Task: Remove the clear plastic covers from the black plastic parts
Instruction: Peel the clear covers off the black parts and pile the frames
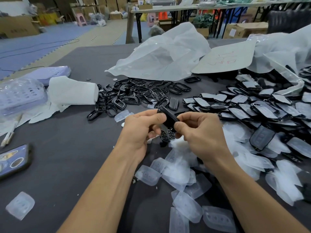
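Both my hands hold one black plastic part [169, 119] above the middle of the dark table [67, 157]. My left hand [143, 130] grips its left end, thumb on top. My right hand [200, 132] pinches its right end between thumb and fingers. A ribbed black piece [165, 136] hangs below between my hands. Whether a clear cover is on the held part I cannot tell. Loose clear covers [181, 175] lie heaped under and in front of my hands. At the right is a pile of black parts with covers on them [252, 110].
A heap of black frames [134, 95] lies behind my hands. Large white plastic bags [161, 54] stand at the back. A white paper roll [72, 90] and lilac baskets [20, 95] are at the left. A phone [13, 160] lies at the left edge, a lone clear cover [20, 205] near the front.
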Demonstrator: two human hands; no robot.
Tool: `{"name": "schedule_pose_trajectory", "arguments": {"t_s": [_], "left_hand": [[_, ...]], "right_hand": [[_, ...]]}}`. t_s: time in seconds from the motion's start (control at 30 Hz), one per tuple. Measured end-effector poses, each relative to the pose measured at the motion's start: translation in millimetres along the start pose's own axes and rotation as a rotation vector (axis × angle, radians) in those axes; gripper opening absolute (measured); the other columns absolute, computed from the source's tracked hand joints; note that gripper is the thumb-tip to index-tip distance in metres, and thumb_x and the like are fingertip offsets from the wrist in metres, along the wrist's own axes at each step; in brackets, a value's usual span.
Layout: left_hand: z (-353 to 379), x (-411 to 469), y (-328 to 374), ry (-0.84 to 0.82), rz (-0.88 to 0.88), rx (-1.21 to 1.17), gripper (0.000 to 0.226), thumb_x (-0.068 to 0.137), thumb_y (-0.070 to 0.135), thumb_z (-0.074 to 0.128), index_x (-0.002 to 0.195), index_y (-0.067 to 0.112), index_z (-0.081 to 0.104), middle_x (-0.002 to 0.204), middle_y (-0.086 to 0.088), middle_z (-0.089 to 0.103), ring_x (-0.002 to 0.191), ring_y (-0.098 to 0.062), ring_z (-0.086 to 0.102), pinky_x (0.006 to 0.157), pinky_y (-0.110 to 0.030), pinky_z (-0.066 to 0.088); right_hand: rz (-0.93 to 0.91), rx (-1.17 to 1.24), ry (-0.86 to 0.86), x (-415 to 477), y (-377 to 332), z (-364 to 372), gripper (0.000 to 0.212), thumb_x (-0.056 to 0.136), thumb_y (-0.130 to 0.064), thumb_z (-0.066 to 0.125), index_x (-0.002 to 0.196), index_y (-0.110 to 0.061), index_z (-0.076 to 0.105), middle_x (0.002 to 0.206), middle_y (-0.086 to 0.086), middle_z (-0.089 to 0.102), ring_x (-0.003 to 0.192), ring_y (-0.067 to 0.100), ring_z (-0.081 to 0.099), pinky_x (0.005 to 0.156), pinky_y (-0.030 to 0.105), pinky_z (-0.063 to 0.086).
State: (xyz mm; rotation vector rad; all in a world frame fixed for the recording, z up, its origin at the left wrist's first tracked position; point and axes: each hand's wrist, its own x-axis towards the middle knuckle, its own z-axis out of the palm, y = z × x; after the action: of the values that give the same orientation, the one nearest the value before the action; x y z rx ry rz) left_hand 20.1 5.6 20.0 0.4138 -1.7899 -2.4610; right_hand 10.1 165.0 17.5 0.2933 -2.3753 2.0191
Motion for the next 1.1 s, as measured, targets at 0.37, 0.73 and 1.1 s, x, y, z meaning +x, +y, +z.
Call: {"name": "schedule_pose_trajectory", "arguments": {"t_s": [0.37, 0.73, 1.1], "left_hand": [[-17.3, -0.6, 7.1, -0.261, 0.022, 0.036, 0.003, 0.066, 0.017, 0.079, 0.063, 0.017, 0.078, 0.060, 0.005, 0.060, 0.049, -0.003, 0.037, 0.049, -0.016, 0.022], [-18.0, -0.3, 11.1, -0.231, -0.013, -0.040, 0.016, 0.070, 0.011, 0.083, 0.080, 0.006, 0.072, 0.069, -0.002, 0.066, 0.059, -0.007, 0.053, 0.047, -0.009, 0.040], [10.8, -5.8, -6.8, 0.102, 0.079, 0.204, 0.014, 0.088, 0.009, 0.074, 0.075, 0.008, 0.079, 0.071, -0.007, 0.076, 0.057, -0.014, 0.069, 0.051, -0.021, 0.054]], "right_hand": [[-0.044, 0.183, -0.167, 0.9, -6.7, -1.4, 0.027, 0.088, 0.010, 0.067, 0.077, -0.013, 0.076, 0.060, -0.004, 0.064, 0.058, 0.008, 0.054, 0.058, 0.018, 0.044], [-0.146, 0.139, -0.054, -2.9, -6.9, 4.5, 0.012, 0.072, -0.011, 0.076, 0.077, -0.021, 0.081, 0.072, 0.009, 0.075, 0.067, 0.029, 0.070, 0.068, 0.043, 0.058], [-0.443, -0.588, 0.085, -10.5, -0.7, 9.5, 0.017, 0.079, -0.012, 0.082, 0.094, -0.020, 0.082, 0.090, -0.008, 0.073, 0.076, 0.013, 0.061, 0.075, 0.035, 0.054]]}}
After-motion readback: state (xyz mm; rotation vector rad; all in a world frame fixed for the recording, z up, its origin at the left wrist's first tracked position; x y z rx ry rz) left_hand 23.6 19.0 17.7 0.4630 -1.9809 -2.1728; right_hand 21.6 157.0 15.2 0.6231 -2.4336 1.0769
